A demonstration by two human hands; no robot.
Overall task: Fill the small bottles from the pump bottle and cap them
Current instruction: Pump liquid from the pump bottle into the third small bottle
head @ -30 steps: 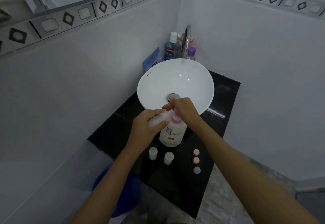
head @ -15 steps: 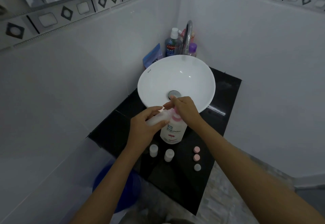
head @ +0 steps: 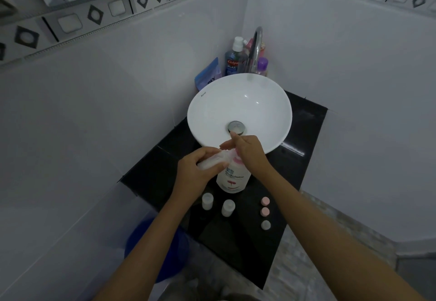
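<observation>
Fingers [head: 212, 153] of the left hand [head: 193, 173] are curled around a small clear bottle [head: 213, 160], which lies tilted, its mouth pointing to the pump of the pump bottle [head: 233, 178]. On the pump top rests the right hand [head: 250, 152]; its fingers [head: 227, 145] are mostly straight and reach over the small bottle. The nozzle is hidden under both hands, so it seems to meet the bottle mouth, but I cannot tell for sure. The pump bottle stands upright on the black surface [head: 151, 173], just in front of the white sink [head: 207, 116]. Nearer to the person, two small white bottles [head: 207, 201] [head: 228, 207] stand side by side, apart from the hands. At their right, three caps lie in a row: two pink caps [head: 265, 201] [head: 265, 211] and one grey cap [head: 266, 225].
</observation>
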